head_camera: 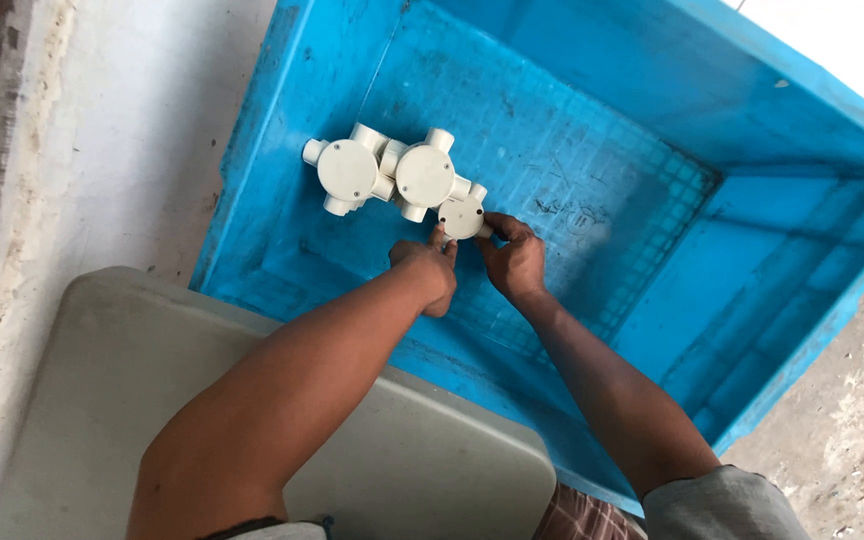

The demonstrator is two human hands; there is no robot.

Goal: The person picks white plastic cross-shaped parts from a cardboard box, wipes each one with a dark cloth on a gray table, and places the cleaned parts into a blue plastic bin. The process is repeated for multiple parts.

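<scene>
Fingertips (442,240) hidden behind junction box (462,217)

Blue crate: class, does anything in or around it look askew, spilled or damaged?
Nothing stands out. The blue crate holds three white round junction boxes in a tidy row; both hands grip the end one. Only faint scuffs mark its floor.

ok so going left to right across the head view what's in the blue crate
first round white junction box → second round white junction box → smaller white junction box held by left hand and right hand → bare mesh floor of the blue crate
</scene>
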